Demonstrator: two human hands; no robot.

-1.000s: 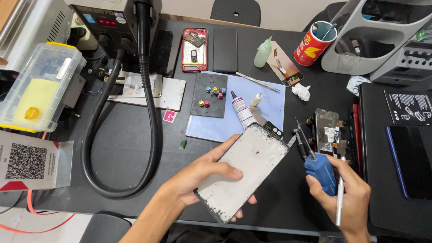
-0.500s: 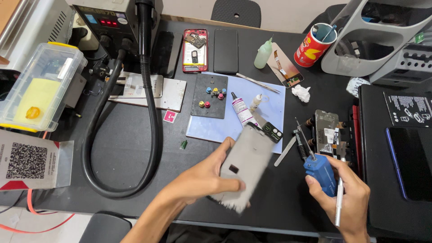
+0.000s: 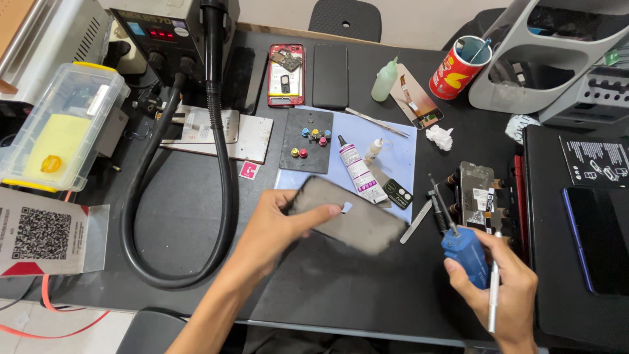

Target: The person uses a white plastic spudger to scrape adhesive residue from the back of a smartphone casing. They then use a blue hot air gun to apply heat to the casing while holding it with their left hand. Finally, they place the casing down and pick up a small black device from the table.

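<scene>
My left hand point(image 3: 275, 229) grips a flat phone panel point(image 3: 357, 219) by its left end, thumb on top; its dark side faces up and it hovers low over the black table point(image 3: 341, 288). My right hand point(image 3: 504, 288) is closed around a blue-handled screwdriver point(image 3: 462, 246) with its tip pointing up-left, and also holds a thin silver tool point(image 3: 493, 295). A disassembled phone in a clamp point(image 3: 478, 196) lies just above my right hand. A glue tube point(image 3: 357, 170) rests on the light blue mat point(image 3: 393, 157) beyond the panel.
A thick black hose point(image 3: 219, 164) loops from the hot-air station point(image 3: 173, 29) at the back left. A dark screw tray point(image 3: 308, 141), an opened red phone point(image 3: 285, 75), a black phone point(image 3: 329, 75), a green-capped bottle point(image 3: 384, 80) and a red cup point(image 3: 457, 67) stand behind.
My left hand has flipped the phone panel over, from its pale inner side facing up to its dark side up, and lowered it toward the table. My right hand has barely moved.
</scene>
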